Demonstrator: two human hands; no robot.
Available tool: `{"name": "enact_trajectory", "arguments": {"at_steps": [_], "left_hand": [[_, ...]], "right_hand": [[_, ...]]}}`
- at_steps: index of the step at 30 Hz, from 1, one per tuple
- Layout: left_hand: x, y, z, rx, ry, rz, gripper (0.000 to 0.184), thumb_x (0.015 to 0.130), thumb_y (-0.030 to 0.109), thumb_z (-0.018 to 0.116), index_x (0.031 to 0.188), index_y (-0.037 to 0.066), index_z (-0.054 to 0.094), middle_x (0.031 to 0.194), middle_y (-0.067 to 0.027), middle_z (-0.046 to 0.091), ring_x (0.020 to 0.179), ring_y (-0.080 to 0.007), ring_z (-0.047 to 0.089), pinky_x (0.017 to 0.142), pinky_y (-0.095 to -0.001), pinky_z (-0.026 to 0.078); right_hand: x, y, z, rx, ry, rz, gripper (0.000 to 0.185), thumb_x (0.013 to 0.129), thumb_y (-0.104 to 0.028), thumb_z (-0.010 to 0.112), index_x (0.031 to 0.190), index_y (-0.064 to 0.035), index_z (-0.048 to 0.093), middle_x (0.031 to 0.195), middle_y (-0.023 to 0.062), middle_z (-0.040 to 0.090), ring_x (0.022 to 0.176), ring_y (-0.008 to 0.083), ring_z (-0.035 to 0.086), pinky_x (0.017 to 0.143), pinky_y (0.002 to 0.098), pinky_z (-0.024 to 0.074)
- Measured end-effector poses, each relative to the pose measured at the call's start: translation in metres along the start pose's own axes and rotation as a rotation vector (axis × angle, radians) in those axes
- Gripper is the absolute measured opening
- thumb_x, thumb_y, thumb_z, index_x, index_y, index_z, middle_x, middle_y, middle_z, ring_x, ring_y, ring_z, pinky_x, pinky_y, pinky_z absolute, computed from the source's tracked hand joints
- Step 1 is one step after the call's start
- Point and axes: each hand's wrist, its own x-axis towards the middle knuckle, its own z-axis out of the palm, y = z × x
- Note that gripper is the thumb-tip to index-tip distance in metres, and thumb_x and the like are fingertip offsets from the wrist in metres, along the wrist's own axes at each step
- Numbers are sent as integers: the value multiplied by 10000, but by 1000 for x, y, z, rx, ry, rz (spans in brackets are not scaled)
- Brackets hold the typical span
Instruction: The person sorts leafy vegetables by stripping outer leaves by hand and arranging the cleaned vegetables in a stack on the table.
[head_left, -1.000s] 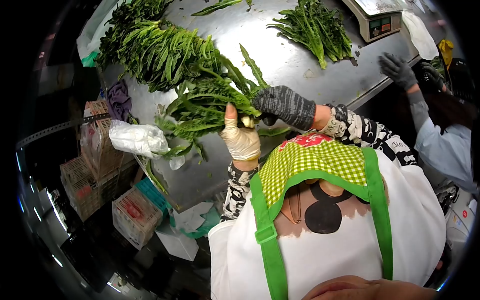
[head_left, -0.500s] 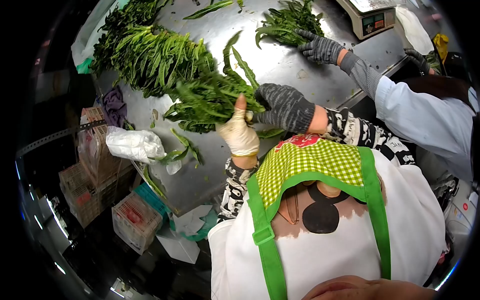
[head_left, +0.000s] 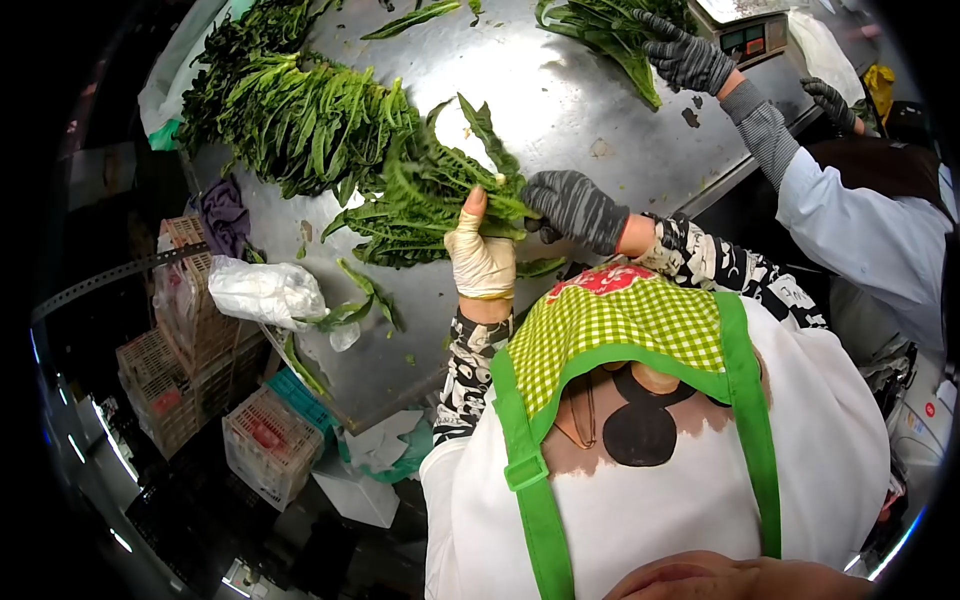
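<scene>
My left hand (head_left: 482, 258), in a pale glove with the thumb tip bare, is closed around a bunch of leafy greens (head_left: 425, 205). The leaves point left and up, and the stem ends lie toward my right hand. My right hand (head_left: 580, 212), in a dark grey knit glove, has its fingers curled at the stem end of that bunch. Its fingertips are partly hidden among the stems. A large pile of the same greens (head_left: 310, 125) lies just beyond, at the upper left of the metal table (head_left: 400, 350).
At the upper right another person's gloved hand (head_left: 690, 60) rests on a second bunch of greens (head_left: 610, 35), beside a scale (head_left: 745, 40). A white plastic-wrapped bundle (head_left: 265, 292), loose leaves (head_left: 368, 295) and a purple cloth (head_left: 227, 212) lie left. Crates (head_left: 272, 440) stand below the table edge.
My right hand has shifted slightly right along the stems, and my left hand has turned more upright with the bunch. The other person's hand and greens have moved up and right.
</scene>
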Motion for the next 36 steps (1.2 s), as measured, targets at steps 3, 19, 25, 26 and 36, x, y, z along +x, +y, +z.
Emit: {"name": "enact_trajectory", "arguments": {"at_steps": [3,19,25,26,36], "left_hand": [[-3,-7,8,-31,13,13,276,810,137,720,1020,-13,623,1012,-136,652,920,-240,613,814,-402,507],[11,-26,24,3,-271,-83,545,746,299,792,1138,12,543,1049,-90,609,993,-239,624,866,-379,501],[-18,1,-4,503,37,53,360,833,271,712,1009,-9,569,877,-121,640,708,-193,657,594,-283,533],[-23,7,-22,580,169,77,333,827,282,717,957,9,581,822,-103,637,592,-171,644,474,-239,509],[0,34,-96,905,646,338,363,783,212,772,913,-13,519,730,-69,602,463,-121,554,384,-203,403]], "right_hand": [[1,22,-4,172,-161,231,200,816,-137,615,967,-9,648,795,147,653,632,232,640,552,336,511],[16,-3,-41,108,68,32,789,795,-205,728,1409,6,281,1335,162,480,1208,245,489,1014,337,415],[37,71,-118,-260,433,10,720,812,-271,718,1368,3,351,1299,174,513,1186,260,507,999,346,431],[37,72,-129,-202,454,24,728,805,-290,724,1361,6,359,1282,180,527,1183,269,510,997,356,430],[29,45,-55,-850,314,-170,568,832,-436,648,1220,-35,546,1148,128,615,1070,245,574,996,362,409]]}}
